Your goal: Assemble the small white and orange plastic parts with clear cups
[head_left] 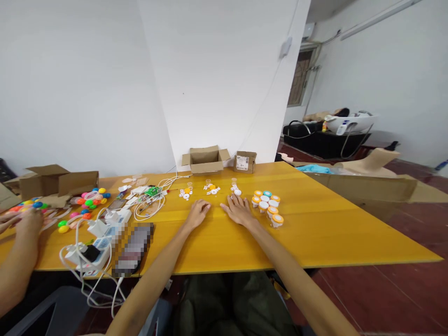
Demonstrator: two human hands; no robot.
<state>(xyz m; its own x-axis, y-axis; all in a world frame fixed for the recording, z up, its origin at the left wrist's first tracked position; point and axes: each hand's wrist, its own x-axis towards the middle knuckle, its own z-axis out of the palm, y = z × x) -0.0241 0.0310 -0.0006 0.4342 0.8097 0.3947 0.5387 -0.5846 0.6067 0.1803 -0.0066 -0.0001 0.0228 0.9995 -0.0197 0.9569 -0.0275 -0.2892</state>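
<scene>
My left hand rests on the yellow table with its fingers loosely bent and apart, nothing visible in it. My right hand lies spread, fingers pointing away, fingertips beside a white round cap. Behind that cap are small dotted white pieces and a clear cup. Two similar little groups lie farther left, one with an orange ring and one with a white cap. Right of my right hand stand several small clear jars with orange, white and teal lids.
An open carton and a smaller box stand against the wall. On the left are a power strip with white cables, a blurred phone, colourful balls and a co-worker's hand. A large carton sits beyond the table's right edge.
</scene>
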